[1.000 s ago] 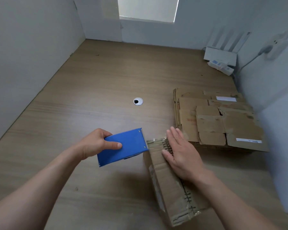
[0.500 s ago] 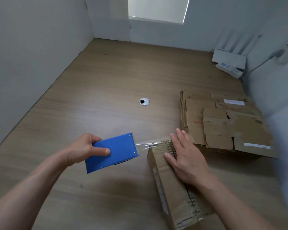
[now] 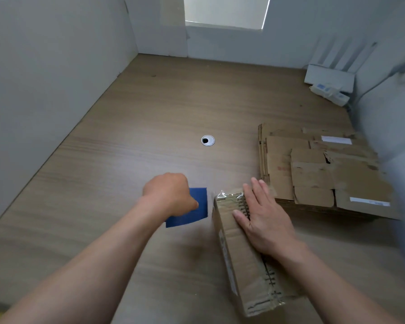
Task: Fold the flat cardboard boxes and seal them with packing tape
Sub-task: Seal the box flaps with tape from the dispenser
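Since our left hand (image 3: 169,195) grips the dispenser (image 3: 198,212) and only our flat right hand (image 3: 267,224) pins the box (image 3: 240,260), it could skid.

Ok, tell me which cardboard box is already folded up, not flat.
The box under the right hand, with tape at its far end; the others lie flat in the stack behind it.
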